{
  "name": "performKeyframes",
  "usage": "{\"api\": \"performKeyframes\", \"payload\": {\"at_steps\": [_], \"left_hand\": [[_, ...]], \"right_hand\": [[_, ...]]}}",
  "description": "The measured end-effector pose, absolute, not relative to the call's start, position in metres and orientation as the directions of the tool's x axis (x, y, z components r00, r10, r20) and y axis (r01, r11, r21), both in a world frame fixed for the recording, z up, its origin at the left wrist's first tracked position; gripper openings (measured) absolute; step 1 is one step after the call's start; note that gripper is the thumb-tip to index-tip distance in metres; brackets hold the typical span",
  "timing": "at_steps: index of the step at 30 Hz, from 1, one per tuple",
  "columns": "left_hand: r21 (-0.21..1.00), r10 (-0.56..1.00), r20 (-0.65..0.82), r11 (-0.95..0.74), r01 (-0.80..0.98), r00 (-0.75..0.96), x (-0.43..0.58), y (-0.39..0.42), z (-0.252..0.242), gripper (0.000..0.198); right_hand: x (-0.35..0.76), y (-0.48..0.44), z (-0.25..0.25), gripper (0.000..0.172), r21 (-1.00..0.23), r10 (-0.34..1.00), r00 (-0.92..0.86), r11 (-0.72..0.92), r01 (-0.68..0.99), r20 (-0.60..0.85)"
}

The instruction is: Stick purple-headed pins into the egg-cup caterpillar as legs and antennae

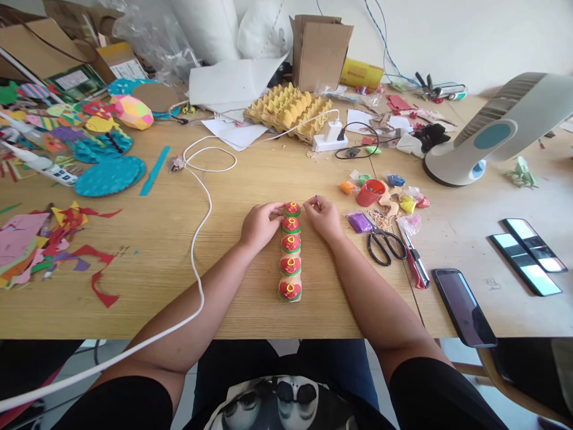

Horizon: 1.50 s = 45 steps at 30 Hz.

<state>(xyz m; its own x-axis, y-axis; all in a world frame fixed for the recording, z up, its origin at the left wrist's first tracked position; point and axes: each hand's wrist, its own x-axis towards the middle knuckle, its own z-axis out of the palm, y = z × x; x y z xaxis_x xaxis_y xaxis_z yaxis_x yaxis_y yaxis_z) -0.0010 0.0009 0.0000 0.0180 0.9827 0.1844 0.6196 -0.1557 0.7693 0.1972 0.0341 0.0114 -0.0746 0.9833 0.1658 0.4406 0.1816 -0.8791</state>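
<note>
A row of several small round craft pieces (290,251), tan with red and green tops, lies in a line on the wooden table (250,197), running from near me toward the far side. My left hand (259,224) rests beside the far end of the row, its fingertips on the farthest piece (292,209). My right hand (323,216) is on the other side of that piece, with thumb and fingers pinched on a tiny purple bit I can barely make out.
Right of the row lie lumps of coloured clay, a red cup (370,192), scissors (385,245), a red knife (416,263), a phone (463,306) and a fan (496,134). A white cable (199,239) runs on the left. Paper scraps (40,239) and an egg tray (289,107) sit farther off.
</note>
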Motion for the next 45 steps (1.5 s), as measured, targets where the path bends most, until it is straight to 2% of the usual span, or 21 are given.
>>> {"api": "performKeyframes", "payload": {"at_steps": [12,34,45], "left_hand": [[0.777,0.983,0.184,-0.157,0.609,0.019,-0.0014,0.0011,-0.0012,0.036],[0.758,0.981,0.195,-0.162,0.632,0.018,-0.0012,0.0001,0.0000,0.036],[0.781,0.981,0.194,-0.169,0.602,0.023,-0.0021,0.0014,-0.0017,0.036]], "right_hand": [[0.1946,0.0313,0.0137,0.015,-0.898,0.992,-0.050,0.124,0.423,0.114],[0.1950,0.0332,0.0130,0.014,-0.881,0.989,-0.053,0.148,0.449,0.139],[0.1979,0.0327,0.0171,0.015,-0.902,0.987,-0.086,0.159,0.402,0.136]]}}
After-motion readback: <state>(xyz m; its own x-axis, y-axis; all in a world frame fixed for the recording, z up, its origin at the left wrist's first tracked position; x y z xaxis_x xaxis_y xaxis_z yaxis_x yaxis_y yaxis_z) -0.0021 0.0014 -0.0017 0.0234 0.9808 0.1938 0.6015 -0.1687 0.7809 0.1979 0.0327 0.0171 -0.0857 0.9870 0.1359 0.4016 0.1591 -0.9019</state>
